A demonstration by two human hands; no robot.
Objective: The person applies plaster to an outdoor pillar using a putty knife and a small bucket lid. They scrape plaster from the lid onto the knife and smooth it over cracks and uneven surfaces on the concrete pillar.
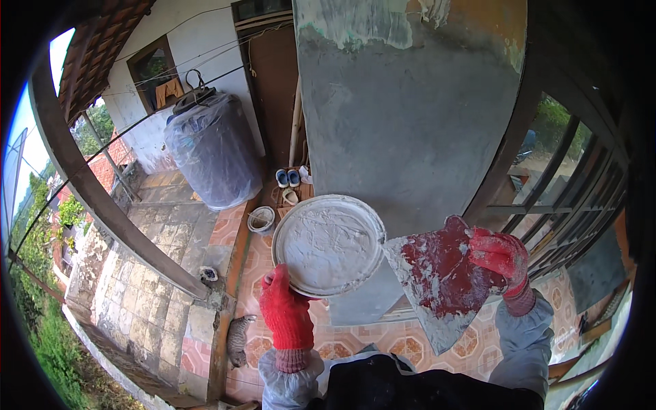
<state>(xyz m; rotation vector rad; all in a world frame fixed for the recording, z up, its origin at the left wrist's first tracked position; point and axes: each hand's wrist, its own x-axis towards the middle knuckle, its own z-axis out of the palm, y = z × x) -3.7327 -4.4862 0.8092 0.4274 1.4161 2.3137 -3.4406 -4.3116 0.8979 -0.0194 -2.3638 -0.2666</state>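
In a red knitted glove, my left hand (285,311) grips the near left rim of a round shallow pan (380,232). Wet grey-white plaster (328,242) fills it, its surface streaked and lumpy. My right hand (499,256), gloved in red too and dusted with plaster, is closed on the right side of a flat dark red sheet (437,266). Grey-white smears cover much of that sheet, heaviest along its left and lower edges. Its left corner is close to the pan's right rim; whether they touch I cannot tell. Ahead of both hands rises a grey wall (403,123) with whitish patches at its top.
A small bucket (262,220) stands on the tiled floor behind the pan. Sandals (288,178) lie by the brown door (273,89). A tabby cat (238,339) lies at the floor's left edge. Left are a plastic-wrapped bulky object (215,150) and a slanting post (109,205); right, framed windows (547,157).
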